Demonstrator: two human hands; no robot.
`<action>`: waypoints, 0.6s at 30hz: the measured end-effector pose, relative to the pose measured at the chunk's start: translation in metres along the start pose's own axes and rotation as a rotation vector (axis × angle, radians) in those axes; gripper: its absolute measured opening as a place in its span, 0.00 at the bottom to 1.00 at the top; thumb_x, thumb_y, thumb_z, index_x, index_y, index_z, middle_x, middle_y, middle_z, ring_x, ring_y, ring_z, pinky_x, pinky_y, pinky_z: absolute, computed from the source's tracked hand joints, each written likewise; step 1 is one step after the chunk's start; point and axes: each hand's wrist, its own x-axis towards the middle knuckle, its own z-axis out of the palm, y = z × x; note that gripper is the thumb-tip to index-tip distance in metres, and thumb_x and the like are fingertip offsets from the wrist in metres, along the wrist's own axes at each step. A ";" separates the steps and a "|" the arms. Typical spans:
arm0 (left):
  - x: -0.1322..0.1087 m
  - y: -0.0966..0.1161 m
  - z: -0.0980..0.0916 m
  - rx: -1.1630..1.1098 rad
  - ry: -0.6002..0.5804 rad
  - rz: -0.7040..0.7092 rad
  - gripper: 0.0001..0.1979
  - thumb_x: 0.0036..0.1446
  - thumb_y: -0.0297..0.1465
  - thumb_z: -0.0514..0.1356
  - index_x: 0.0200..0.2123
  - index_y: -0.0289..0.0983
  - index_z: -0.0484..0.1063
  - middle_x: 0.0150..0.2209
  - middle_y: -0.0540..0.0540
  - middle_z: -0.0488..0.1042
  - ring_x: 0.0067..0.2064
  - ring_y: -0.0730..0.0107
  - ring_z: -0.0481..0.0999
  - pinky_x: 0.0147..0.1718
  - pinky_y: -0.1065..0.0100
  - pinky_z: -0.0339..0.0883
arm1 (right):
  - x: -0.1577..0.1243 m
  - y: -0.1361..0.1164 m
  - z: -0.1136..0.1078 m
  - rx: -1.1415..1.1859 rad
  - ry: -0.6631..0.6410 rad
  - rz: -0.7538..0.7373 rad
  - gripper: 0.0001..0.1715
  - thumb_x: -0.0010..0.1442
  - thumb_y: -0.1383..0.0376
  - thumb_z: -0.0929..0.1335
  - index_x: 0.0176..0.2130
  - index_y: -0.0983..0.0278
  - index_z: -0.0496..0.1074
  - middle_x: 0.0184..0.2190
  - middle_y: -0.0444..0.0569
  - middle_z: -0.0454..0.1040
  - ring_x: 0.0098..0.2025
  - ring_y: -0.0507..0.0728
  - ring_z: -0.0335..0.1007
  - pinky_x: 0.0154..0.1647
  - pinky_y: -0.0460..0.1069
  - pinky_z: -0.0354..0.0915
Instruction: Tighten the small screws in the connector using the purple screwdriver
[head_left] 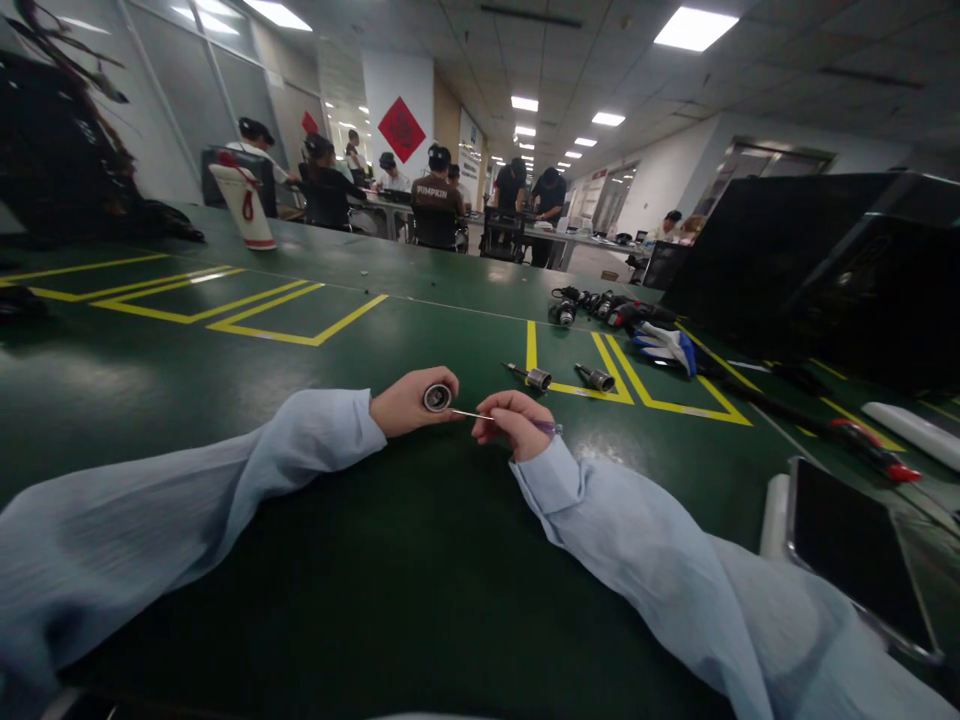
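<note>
My left hand (412,402) is closed around a round metal connector (437,398), its open end facing me. In my right hand (516,422) is a thin screwdriver (474,414) with a purplish handle, pinched between the fingers. The shaft points left, and its tip is at the fingers of my left hand, just below the connector. Whether tip and connector touch is too small to tell. Beyond my right hand, two similar metal connectors (538,379) (596,377) lie on their sides on the green table (420,560), by the yellow tape.
Dark cabled parts (585,304) and a blue-white glove (666,347) lie at the back right. A red-black tool (874,450) and a tablet (855,550) are at the right, near large black monitors (787,260). A white cup (244,205) stands back left. Several people sit or stand beyond.
</note>
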 end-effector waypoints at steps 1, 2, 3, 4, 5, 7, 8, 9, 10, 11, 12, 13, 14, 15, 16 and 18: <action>0.000 -0.001 0.000 -0.008 -0.013 -0.001 0.13 0.43 0.37 0.62 0.26 0.35 0.63 0.25 0.52 0.66 0.26 0.74 0.65 0.26 0.72 0.60 | -0.001 0.000 0.003 -0.057 0.020 -0.018 0.04 0.46 0.66 0.66 0.26 0.64 0.69 0.18 0.41 0.72 0.21 0.49 0.67 0.24 0.45 0.65; 0.001 -0.002 0.001 -0.018 -0.026 -0.004 0.12 0.43 0.37 0.61 0.25 0.34 0.64 0.23 0.52 0.66 0.25 0.75 0.65 0.25 0.72 0.59 | -0.002 0.001 0.006 -0.104 0.031 -0.036 0.04 0.47 0.66 0.66 0.26 0.64 0.69 0.18 0.41 0.72 0.21 0.49 0.67 0.24 0.45 0.64; 0.002 -0.003 0.001 -0.027 -0.034 -0.008 0.12 0.43 0.36 0.61 0.24 0.34 0.64 0.22 0.52 0.65 0.25 0.75 0.64 0.24 0.73 0.59 | -0.003 0.001 0.009 -0.140 0.043 -0.049 0.04 0.47 0.65 0.66 0.26 0.65 0.69 0.19 0.42 0.72 0.21 0.49 0.67 0.23 0.45 0.64; 0.003 -0.003 0.002 -0.033 -0.037 -0.013 0.12 0.43 0.36 0.61 0.23 0.34 0.64 0.22 0.52 0.65 0.24 0.75 0.64 0.24 0.73 0.59 | -0.003 0.002 0.011 -0.168 0.057 -0.058 0.04 0.48 0.65 0.66 0.26 0.65 0.69 0.19 0.42 0.72 0.21 0.48 0.67 0.23 0.45 0.63; 0.004 -0.003 0.003 -0.036 -0.034 -0.016 0.12 0.43 0.36 0.61 0.23 0.34 0.64 0.22 0.52 0.65 0.24 0.75 0.64 0.24 0.73 0.59 | -0.003 0.002 0.012 -0.189 0.075 -0.064 0.05 0.48 0.65 0.65 0.26 0.65 0.69 0.20 0.43 0.72 0.21 0.48 0.66 0.22 0.44 0.62; 0.006 -0.002 0.005 -0.040 -0.019 -0.016 0.12 0.44 0.36 0.60 0.23 0.34 0.64 0.21 0.52 0.65 0.24 0.75 0.64 0.23 0.73 0.59 | 0.000 0.003 0.015 -0.216 0.116 -0.071 0.05 0.48 0.65 0.65 0.26 0.65 0.69 0.20 0.43 0.72 0.21 0.48 0.65 0.21 0.44 0.61; 0.007 0.000 0.005 -0.037 -0.013 -0.013 0.12 0.44 0.36 0.60 0.23 0.34 0.64 0.21 0.52 0.65 0.24 0.75 0.64 0.23 0.73 0.59 | 0.001 0.004 0.016 -0.226 0.131 -0.074 0.05 0.48 0.65 0.64 0.25 0.65 0.69 0.20 0.43 0.71 0.20 0.48 0.65 0.20 0.43 0.61; 0.008 0.001 0.006 -0.032 -0.009 -0.007 0.11 0.45 0.36 0.59 0.23 0.34 0.64 0.21 0.52 0.65 0.24 0.75 0.64 0.23 0.73 0.58 | 0.003 0.005 0.017 -0.231 0.142 -0.076 0.06 0.48 0.65 0.64 0.25 0.65 0.69 0.19 0.43 0.71 0.20 0.48 0.65 0.20 0.43 0.61; 0.008 0.002 0.006 -0.026 -0.007 0.000 0.11 0.45 0.36 0.59 0.23 0.34 0.64 0.21 0.52 0.65 0.24 0.76 0.64 0.23 0.74 0.58 | 0.005 0.005 0.018 -0.232 0.147 -0.073 0.06 0.48 0.65 0.64 0.24 0.65 0.69 0.19 0.43 0.71 0.20 0.47 0.64 0.20 0.43 0.60; 0.008 0.003 0.007 -0.023 -0.007 0.009 0.11 0.45 0.36 0.58 0.22 0.34 0.64 0.21 0.52 0.65 0.24 0.76 0.64 0.23 0.74 0.59 | 0.007 0.006 0.018 -0.224 0.147 -0.063 0.06 0.48 0.66 0.64 0.24 0.65 0.69 0.19 0.43 0.71 0.20 0.47 0.65 0.20 0.43 0.60; 0.008 0.004 0.007 -0.025 -0.005 0.016 0.10 0.46 0.35 0.58 0.22 0.33 0.64 0.21 0.52 0.65 0.24 0.75 0.64 0.23 0.74 0.59 | 0.008 0.007 0.018 -0.205 0.141 -0.046 0.06 0.48 0.66 0.64 0.24 0.65 0.69 0.19 0.43 0.71 0.20 0.48 0.65 0.20 0.43 0.61; 0.008 0.005 0.007 -0.033 -0.002 0.020 0.10 0.46 0.35 0.57 0.22 0.33 0.64 0.21 0.51 0.65 0.24 0.76 0.64 0.23 0.74 0.59 | 0.010 0.008 0.017 -0.174 0.129 -0.024 0.06 0.48 0.66 0.64 0.24 0.65 0.69 0.19 0.43 0.72 0.20 0.48 0.65 0.20 0.43 0.61; 0.008 0.005 0.007 -0.046 0.003 0.022 0.10 0.45 0.35 0.57 0.22 0.33 0.64 0.21 0.51 0.65 0.23 0.76 0.64 0.23 0.74 0.59 | 0.012 0.009 0.016 -0.128 0.112 0.002 0.05 0.48 0.66 0.64 0.24 0.65 0.69 0.19 0.43 0.72 0.20 0.48 0.65 0.20 0.43 0.61; 0.008 0.006 0.007 -0.062 0.009 0.021 0.09 0.45 0.34 0.57 0.23 0.33 0.64 0.21 0.52 0.65 0.23 0.76 0.64 0.22 0.74 0.59 | 0.014 0.009 0.015 -0.072 0.090 0.029 0.05 0.48 0.66 0.65 0.24 0.65 0.69 0.19 0.43 0.72 0.20 0.48 0.66 0.21 0.43 0.62; 0.007 0.006 0.007 -0.080 0.015 0.018 0.09 0.45 0.34 0.58 0.23 0.33 0.64 0.20 0.52 0.65 0.23 0.76 0.64 0.22 0.74 0.59 | 0.016 0.010 0.013 -0.011 0.065 0.057 0.05 0.48 0.67 0.65 0.24 0.66 0.69 0.19 0.43 0.73 0.20 0.48 0.66 0.20 0.43 0.62; 0.007 0.006 0.008 -0.116 0.028 0.012 0.09 0.44 0.34 0.58 0.23 0.34 0.63 0.20 0.52 0.65 0.23 0.77 0.64 0.22 0.75 0.59 | 0.019 0.010 0.010 0.105 0.019 0.113 0.04 0.48 0.67 0.65 0.25 0.66 0.69 0.19 0.43 0.74 0.20 0.48 0.67 0.20 0.43 0.62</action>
